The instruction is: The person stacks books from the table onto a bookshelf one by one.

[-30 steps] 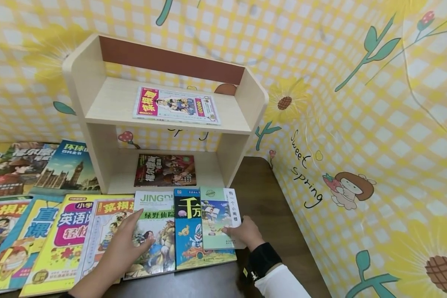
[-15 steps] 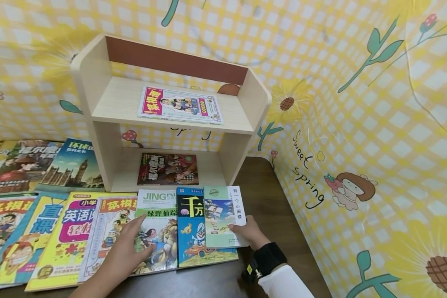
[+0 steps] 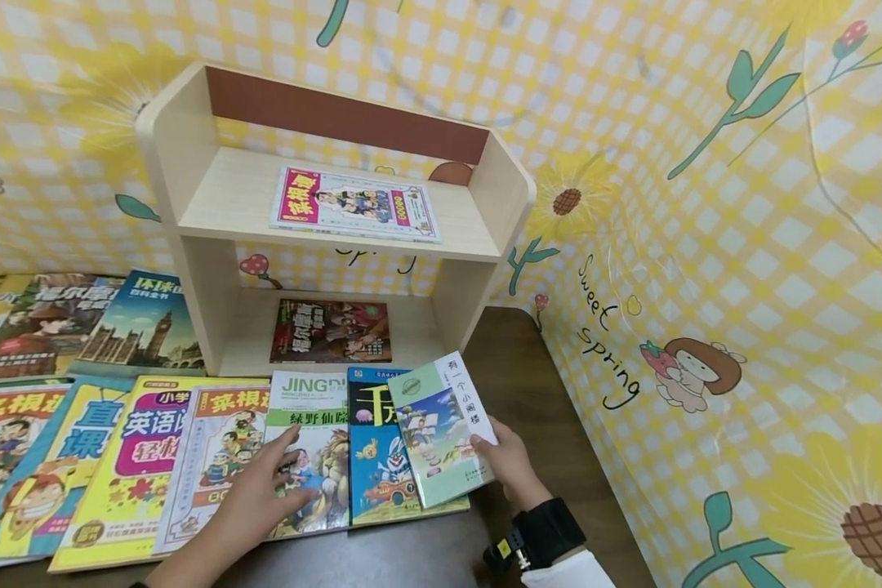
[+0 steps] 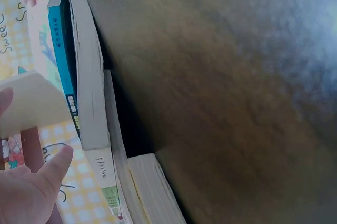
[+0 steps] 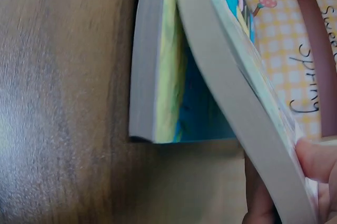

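Observation:
My right hand (image 3: 513, 464) grips a thin green-and-white paperback book (image 3: 444, 441) at its lower right edge, thumb on the cover and fingers underneath. In the right wrist view the green book's page edge (image 5: 237, 103) slants up off the blue book (image 5: 205, 108) under it. That blue book (image 3: 373, 469) with a rabbit on its cover lies on the table. My left hand (image 3: 253, 502), fingers spread and relaxed, is over the lion-cover book (image 3: 331, 474) to its left. The left wrist view shows the left hand (image 4: 31, 195) beside the standing-out spines of the row.
A pale wooden bookshelf (image 3: 184, 147) stands behind the row, with a pink-and-white book (image 3: 353, 204) on its upper shelf and a dark book (image 3: 331, 331) on the lower. Several books, among them a yellow one (image 3: 118, 490), cover the left. A patterned wall covering (image 3: 706, 269) borders the right.
The green book has turned anticlockwise, and its near end has lifted and swung over the blue book. My right hand has shifted slightly right and down with it; the left hand has barely moved.

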The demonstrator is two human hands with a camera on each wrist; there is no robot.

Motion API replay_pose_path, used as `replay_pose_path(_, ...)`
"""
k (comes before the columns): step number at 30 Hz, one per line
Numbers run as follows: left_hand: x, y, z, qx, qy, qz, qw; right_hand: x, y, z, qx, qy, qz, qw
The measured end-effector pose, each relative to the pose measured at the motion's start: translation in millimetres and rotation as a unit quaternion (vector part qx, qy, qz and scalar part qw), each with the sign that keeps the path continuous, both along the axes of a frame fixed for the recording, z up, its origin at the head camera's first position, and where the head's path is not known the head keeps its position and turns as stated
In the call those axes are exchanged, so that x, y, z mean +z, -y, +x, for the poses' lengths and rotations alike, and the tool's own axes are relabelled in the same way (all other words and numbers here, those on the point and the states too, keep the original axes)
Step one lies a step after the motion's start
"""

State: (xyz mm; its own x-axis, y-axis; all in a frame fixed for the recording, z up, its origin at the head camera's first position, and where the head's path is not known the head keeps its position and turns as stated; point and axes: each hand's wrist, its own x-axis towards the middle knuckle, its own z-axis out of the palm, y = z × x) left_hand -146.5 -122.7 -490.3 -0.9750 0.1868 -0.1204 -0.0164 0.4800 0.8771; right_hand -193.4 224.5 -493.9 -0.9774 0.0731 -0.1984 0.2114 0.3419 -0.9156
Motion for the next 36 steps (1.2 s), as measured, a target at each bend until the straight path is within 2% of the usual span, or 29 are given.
replay_pose_path(3,-2.3,2,-2.3,-0.008,-0.005,0.000,1.0000,8.0,5,3.1,0.042,0.004,-0.017,0.999)
replay_pose_path(8,-2.7,6,-6.6,-0.029,0.000,0.015,0.9995,22.1,21,5.7,0.127,0.051,-0.047,0.989)
replay_pose_path(11,0.5,10,-7.0,-0.046,0.006,0.042,0.9980,30.3,32,6.1,0.186,0.075,-0.048,0.979)
replay_pose_path(16,11.2,16,-3.5,-0.065,-0.009,0.004,0.9978,43.0,46,8.3,0.275,0.102,-0.042,0.955)
replay_pose_path(18,17.0,20,0.6,-0.070,-0.015,-0.009,0.9974,47.7,50,8.8,0.300,0.110,-0.047,0.947)
replay_pose_path(24,29.2,30,12.3,-0.099,-0.035,0.033,0.9939,55.7,55,5.6,0.344,0.121,-0.079,0.928)
replay_pose_path(27,32.7,33,14.6,-0.103,-0.038,0.036,0.9933,56.1,58,3.0,0.359,0.121,-0.093,0.921)
replay_pose_path(29,35.0,35,15.7,-0.095,-0.037,0.031,0.9943,55.6,60,1.5,0.359,0.114,-0.092,0.922)
replay_pose_path(31,37.4,36,16.9,-0.082,-0.037,0.031,0.9955,55.7,62,-0.1,0.347,0.106,-0.090,0.928)
replay_pose_path(36,44.4,37,20.3,-0.042,-0.025,0.040,0.9980,60.8,70,-3.4,0.263,0.090,-0.094,0.956)
